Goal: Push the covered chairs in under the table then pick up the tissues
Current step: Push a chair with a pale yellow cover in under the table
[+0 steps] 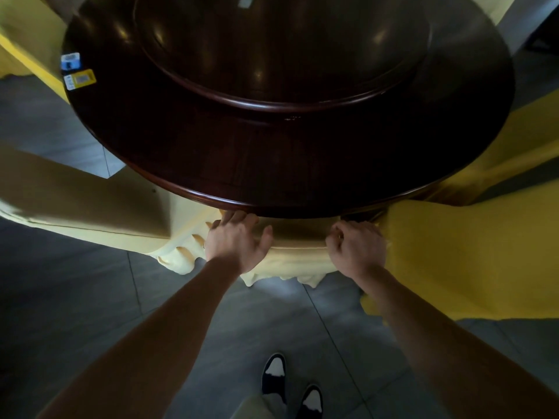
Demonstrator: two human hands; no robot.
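Note:
A chair in a pale yellow cover [298, 237] stands right in front of me, its back pressed against the rim of the dark round wooden table [211, 164]. My left hand [236, 243] lies over the left end of the chair's top edge, fingers wrapped on it. My right hand [357, 246] is clenched on the right end of the same edge. Two small tissue packs, one blue [70, 61] and one yellow [79, 79], lie at the table's far left rim.
A raised dark turntable [281, 55] fills the table's middle. Another pale covered chair [90, 201] sits to the left, a bright yellow one [459, 255] to the right, more at the far left. Grey tiled floor and my shoes [290, 385] are below.

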